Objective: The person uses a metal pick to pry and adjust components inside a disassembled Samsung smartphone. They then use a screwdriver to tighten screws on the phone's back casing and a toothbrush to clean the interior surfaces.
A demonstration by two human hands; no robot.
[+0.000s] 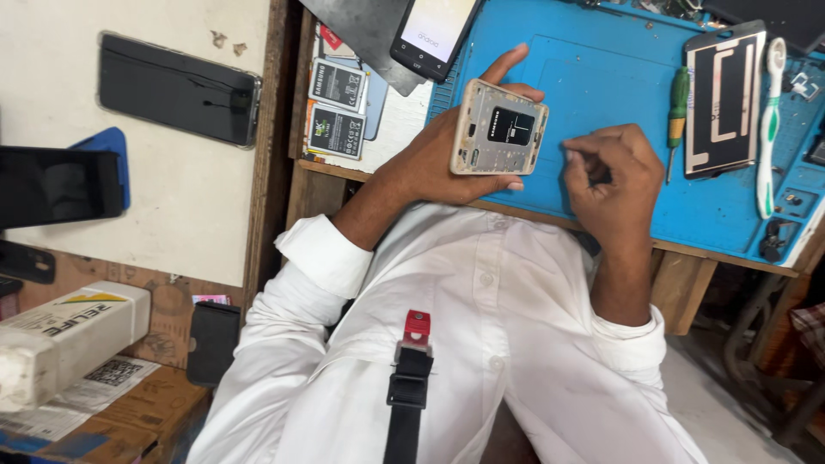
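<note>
Phone [499, 127], backless and beige-framed, with its black battery showing, being gripped in the left hand [447, 159], fingers wrapped round its edges, index finger stretching up past the top corner. Sitting just above the near edge of the blue work mat [601, 60], tilted slightly. Right hand [612, 176] curling into a loose fist just beside the phone's right edge, fingertips pinched together; whether anything tiny is being held there cannot be told. Resting on the mat, not touching the phone.

Lying on the mat to the right: a green-handled screwdriver [678, 107], a black panel with white tracks [724, 99], and a white-and-green toothbrush [767, 129] alongside it. Leaning in at the top: another phone with a lit white screen [434, 34]. Stacked just left of the mat on the desk [314, 185]: two loose batteries [337, 107]. Lying well apart on the pale surface at far left: a dark phone [179, 88]. Standing at lower left: a white bottle [64, 339] on some printed paper. Showing below: white shirt sleeves and a black strap with a red clip [416, 328].
</note>
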